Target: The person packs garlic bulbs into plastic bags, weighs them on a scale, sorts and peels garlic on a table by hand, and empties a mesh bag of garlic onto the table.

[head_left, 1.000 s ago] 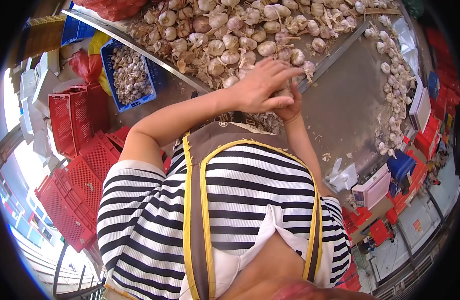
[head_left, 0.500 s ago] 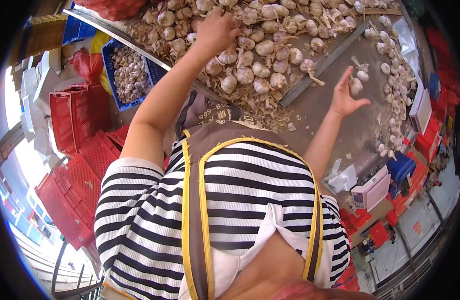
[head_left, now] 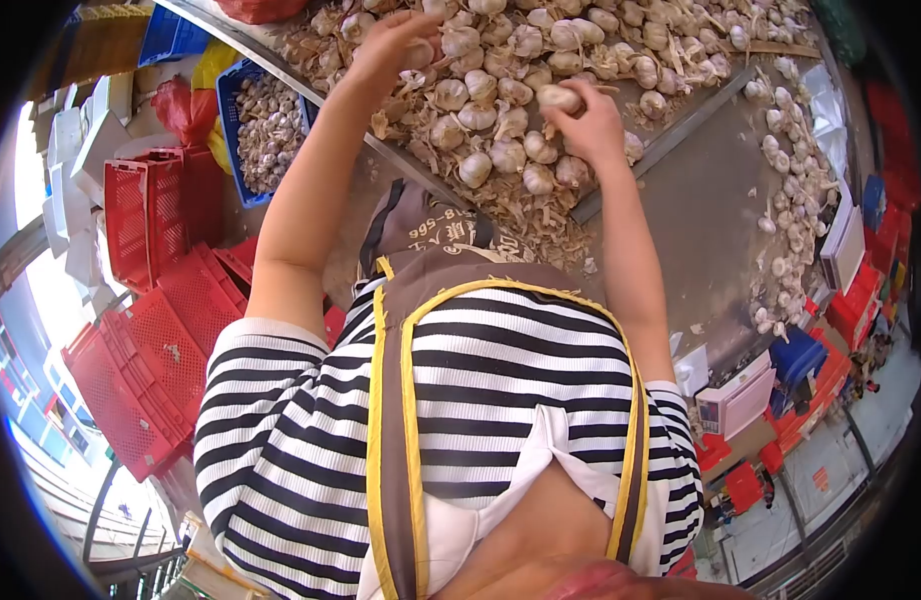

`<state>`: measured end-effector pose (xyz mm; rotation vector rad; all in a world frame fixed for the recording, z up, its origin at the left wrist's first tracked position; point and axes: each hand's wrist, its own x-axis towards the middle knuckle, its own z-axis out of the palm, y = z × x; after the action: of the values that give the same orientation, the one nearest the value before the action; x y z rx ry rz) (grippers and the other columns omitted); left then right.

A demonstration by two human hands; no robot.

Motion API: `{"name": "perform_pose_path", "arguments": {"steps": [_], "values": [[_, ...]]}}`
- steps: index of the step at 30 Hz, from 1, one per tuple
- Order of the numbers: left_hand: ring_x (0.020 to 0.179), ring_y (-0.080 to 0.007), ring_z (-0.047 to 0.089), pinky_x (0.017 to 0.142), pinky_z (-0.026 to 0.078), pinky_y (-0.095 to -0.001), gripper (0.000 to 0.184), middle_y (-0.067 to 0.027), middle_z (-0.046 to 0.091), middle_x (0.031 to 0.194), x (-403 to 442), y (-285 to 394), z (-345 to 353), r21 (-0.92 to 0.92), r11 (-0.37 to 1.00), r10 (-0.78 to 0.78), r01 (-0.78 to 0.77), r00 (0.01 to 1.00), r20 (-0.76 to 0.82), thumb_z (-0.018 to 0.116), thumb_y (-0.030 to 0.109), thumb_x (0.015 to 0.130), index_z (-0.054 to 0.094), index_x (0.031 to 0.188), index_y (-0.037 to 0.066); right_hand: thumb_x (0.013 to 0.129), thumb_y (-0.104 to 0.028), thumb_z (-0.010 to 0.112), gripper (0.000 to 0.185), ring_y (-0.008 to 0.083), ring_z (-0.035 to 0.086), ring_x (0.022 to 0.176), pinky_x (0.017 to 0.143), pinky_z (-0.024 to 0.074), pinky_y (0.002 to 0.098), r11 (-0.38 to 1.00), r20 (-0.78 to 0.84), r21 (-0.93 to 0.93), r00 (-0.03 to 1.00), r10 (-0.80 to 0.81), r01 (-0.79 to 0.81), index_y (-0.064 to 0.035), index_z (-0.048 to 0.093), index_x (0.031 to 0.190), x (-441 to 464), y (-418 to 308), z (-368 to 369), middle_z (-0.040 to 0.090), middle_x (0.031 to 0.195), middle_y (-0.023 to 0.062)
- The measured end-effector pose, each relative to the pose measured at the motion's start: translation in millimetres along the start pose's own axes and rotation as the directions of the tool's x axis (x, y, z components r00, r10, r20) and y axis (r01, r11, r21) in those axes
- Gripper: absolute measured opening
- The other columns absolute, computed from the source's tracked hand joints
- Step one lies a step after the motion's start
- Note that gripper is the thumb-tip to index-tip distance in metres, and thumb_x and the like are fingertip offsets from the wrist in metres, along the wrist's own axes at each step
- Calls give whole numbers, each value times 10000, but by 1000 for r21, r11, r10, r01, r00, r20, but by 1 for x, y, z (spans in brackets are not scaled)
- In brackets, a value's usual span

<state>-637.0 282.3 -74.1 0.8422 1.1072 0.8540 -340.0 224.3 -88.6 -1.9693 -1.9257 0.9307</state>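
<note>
The right hand [head_left: 593, 128] is closed on a garlic bulb [head_left: 560, 98], which is pinched between thumb and fingers over the heap of garlic [head_left: 478, 115] at the upper centre of the frame. The left hand [head_left: 393, 45] is held partly open, its fingers extended, over the same heap at the upper left of centre; a second bulb [head_left: 418, 53] is seen beside the palm, but whether it is gripped cannot be told. The bench [head_left: 681, 235] is crossed by a metal strip [head_left: 671, 145], beyond which the heap is spread, with dry husks [head_left: 536, 225] scattered near its lower corner. A long row of bulbs [head_left: 781, 215] is laid along the right side of the bench. At the upper left, a blue crate [head_left: 230, 140] is filled with small bulbs [head_left: 269, 125], and a red bag [head_left: 184, 110] is placed beside it. Red crates [head_left: 151, 350] are stacked at the left, and a blue container [head_left: 797, 356] is set among boxes [head_left: 738, 396] at the lower right
</note>
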Motion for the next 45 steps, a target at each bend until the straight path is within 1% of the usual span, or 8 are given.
{"name": "perform_pose_path", "arguments": {"steps": [3, 9, 14, 23, 27, 35, 39, 45], "values": [[770, -233, 654, 691, 507, -346, 509, -94, 669, 852, 2, -9, 20, 867, 498, 240, 8, 960, -147, 672, 439, 782, 591, 1124, 71, 807, -258, 656, 502, 314, 587, 1027, 834, 502, 437, 531, 42, 844, 997, 67, -72, -44, 500, 1234, 0, 18, -27, 590, 1142, 165], [754, -205, 657, 647, 496, -343, 557, -122, 675, 849, 26, -21, 35, 995, 86, 362, -56, 932, 21, 657, 502, 765, 586, 1163, 120, 864, -189, 561, 328, 329, 584, 1068, 863, 536, 417, -111, 92, 990, 996, 4, -91, -6, 540, 1135, -17, 59, -85, 594, 1097, 166], [667, -159, 629, 530, 487, -292, 448, -99, 674, 850, 16, -13, 34, 251, 956, -159, 151, 987, 11, 526, 415, 868, 596, 1090, 32, 721, -203, 703, 447, 212, 639, 893, 772, 505, 341, 973, 67, 226, 997, 33, -48, -134, 596, 1150, -1, 61, -49, 625, 1005, 62], [716, -170, 606, 528, 528, -239, 543, -159, 611, 1051, -25, -8, 56, -460, 844, -3, 276, 860, 511, 441, 427, 929, 451, 1280, 13, 680, -339, 732, 601, 295, 639, 954, 799, 516, 395, 794, 304, -603, 943, 132, 83, -163, 555, 1227, 27, -2, -11, 669, 1019, 126], [764, -160, 611, 570, 536, -241, 510, -146, 594, 1075, -35, -16, 60, -386, 892, -19, 234, 874, 486, 480, 406, 936, 439, 1298, 50, 750, -366, 686, 542, 223, 657, 889, 759, 525, 352, 968, 399, 130, 905, 148, -216, -63, 588, 1189, 28, 33, -30, 669, 1014, 147], [1012, -206, 586, 833, 487, -325, 433, -115, 579, 1110, -58, -12, 138, 45, 981, 174, -191, 952, 253, 628, 251, 877, 500, 1241, 54, 902, -520, 451, 714, 371, 537, 1146, 587, 591, 324, -403, 370, 750, 838, -401, -524, 19, 351, 1360, -58, 23, -30, 426, 1325, 309], [1137, -282, 524, 920, 447, -398, 437, -146, 540, 1203, -70, -28, 175, 415, 511, 545, -753, 657, 520, 661, 234, 837, 536, 1222, 69, 905, -566, 418, 665, 355, 517, 1153, 606, 585, 351, -472, 312, 862, 928, 205, -186, -40, 420, 1312, -82, 26, 11, 489, 1287, 204], [1064, -284, 563, 892, 463, -370, 295, -139, 568, 1134, -60, -22, 160, 553, 549, 451, -627, 779, 436, 620, 207, 853, 603, 1106, 56, 870, -428, 543, 615, 307, 475, 1204, 739, 580, 346, -735, -91, 644, 932, -350, -213, -44, 408, 1332, -95, 78, -38, 407, 1364, 155]]}}
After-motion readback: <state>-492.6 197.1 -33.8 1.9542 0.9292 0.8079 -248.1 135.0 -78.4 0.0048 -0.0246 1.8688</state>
